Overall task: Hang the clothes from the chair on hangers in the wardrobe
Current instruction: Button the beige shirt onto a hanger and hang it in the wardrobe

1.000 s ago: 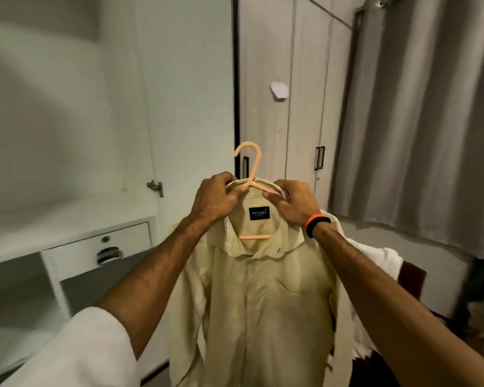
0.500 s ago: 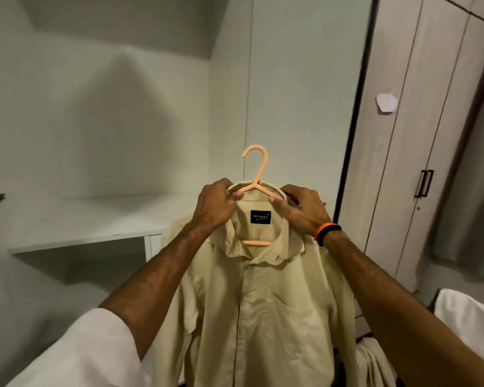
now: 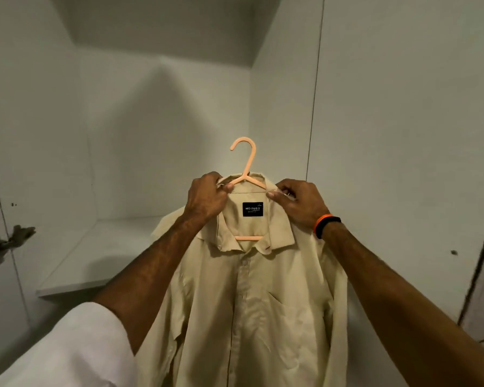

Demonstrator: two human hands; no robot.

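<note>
A cream shirt [image 3: 252, 303] with a black neck label hangs on an orange plastic hanger [image 3: 248, 163], held up in front of the open white wardrobe [image 3: 165, 121]. My left hand [image 3: 206, 198] pinches the left side of the collar where it lies over the hanger's arm. My right hand [image 3: 298, 203], with an orange and black wristband, pinches the right side of the collar the same way. The hanger's hook stands free above both hands. No hanging rail shows in the wardrobe compartment.
A white shelf [image 3: 101, 261] runs across the wardrobe below hand height. A metal latch [image 3: 7, 243] sticks out from the door edge at the left. A white panel [image 3: 403, 163] stands to the right.
The view has swung left and up into the wardrobe; the curtain, the wooden doors and the chair have left the frame. Both hands keep their hold on the collar.
</note>
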